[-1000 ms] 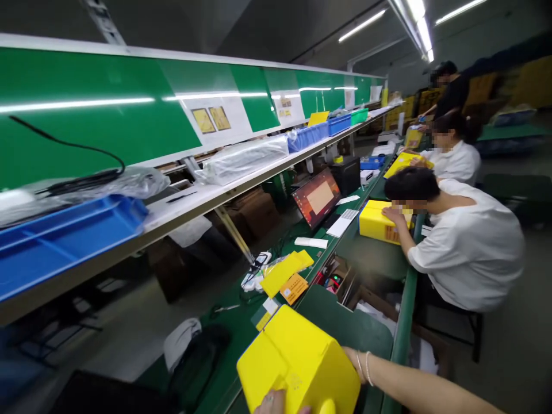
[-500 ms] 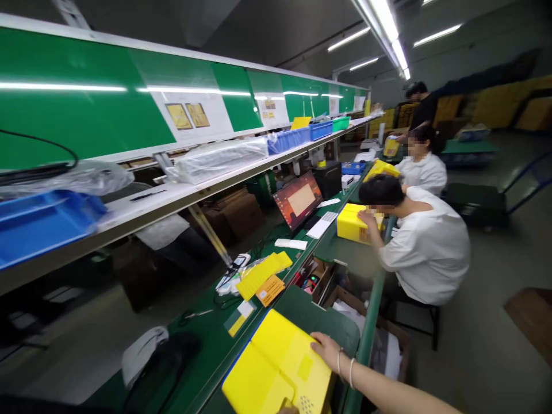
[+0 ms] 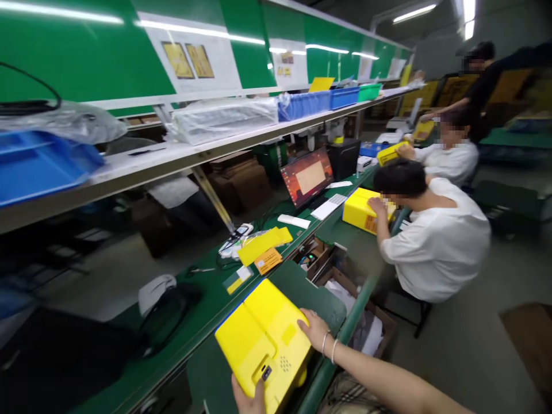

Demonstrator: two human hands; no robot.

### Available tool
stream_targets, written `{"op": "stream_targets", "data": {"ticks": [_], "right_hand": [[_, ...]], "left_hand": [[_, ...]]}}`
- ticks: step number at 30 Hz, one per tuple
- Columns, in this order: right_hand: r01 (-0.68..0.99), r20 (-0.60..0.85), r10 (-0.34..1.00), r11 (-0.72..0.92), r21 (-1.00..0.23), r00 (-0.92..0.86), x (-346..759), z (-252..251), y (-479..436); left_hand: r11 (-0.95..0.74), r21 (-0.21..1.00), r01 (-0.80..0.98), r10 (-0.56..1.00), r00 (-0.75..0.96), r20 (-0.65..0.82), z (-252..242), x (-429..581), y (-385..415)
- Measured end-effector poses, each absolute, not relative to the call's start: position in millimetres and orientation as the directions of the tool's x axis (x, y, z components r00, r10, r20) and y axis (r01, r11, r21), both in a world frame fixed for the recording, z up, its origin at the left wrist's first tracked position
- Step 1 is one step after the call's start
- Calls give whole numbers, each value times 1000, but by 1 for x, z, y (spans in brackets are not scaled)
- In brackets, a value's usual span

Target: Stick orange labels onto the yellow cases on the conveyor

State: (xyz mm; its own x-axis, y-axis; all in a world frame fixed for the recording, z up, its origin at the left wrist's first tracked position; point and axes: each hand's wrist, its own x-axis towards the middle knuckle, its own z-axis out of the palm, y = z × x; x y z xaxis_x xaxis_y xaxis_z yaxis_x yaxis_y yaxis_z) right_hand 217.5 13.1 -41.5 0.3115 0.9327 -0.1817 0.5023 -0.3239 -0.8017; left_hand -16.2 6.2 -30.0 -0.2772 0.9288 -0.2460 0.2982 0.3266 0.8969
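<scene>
Two bare hands (image 3: 313,330) on one yellow plastic case (image 3: 263,339)! Three blue plastic crates (image 3: 344,98) and one green plastic crate (image 3: 370,91) up on the white shelf (image 3: 129,164), one open laptop (image 3: 307,177), two co-workers in white T-shirts (image 3: 435,247), one in black (image 3: 483,86)!

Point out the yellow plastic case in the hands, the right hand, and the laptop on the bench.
Yellow plastic case (image 3: 259,339): head view, on its flat front panel.
Right hand (image 3: 314,330): head view, on the back of the hand.
Laptop (image 3: 307,177): head view, on its lit screen.
</scene>
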Motion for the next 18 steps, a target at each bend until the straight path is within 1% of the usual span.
{"op": "stream_targets", "data": {"ticks": [4, 7, 13, 18], "right_hand": [[535, -177, 952, -289, -794, 251, 221, -44, 9], [538, -171, 966, -250, -805, 192, 227, -46, 5], [518, -167, 984, -178, -837, 69, 246, -49, -1], [493, -155, 988, -142, -858, 14, 260, -52, 4]], "left_hand": [[297, 916, 270, 925, -318, -207, -21, -12, 5], [320, 917, 238, 910, -347, -227, -18, -8, 0], [363, 910, 201, 884, -384, -268, -30, 2, -15], [407, 880, 244, 866, -408, -288, -23, 1, -7]]}}
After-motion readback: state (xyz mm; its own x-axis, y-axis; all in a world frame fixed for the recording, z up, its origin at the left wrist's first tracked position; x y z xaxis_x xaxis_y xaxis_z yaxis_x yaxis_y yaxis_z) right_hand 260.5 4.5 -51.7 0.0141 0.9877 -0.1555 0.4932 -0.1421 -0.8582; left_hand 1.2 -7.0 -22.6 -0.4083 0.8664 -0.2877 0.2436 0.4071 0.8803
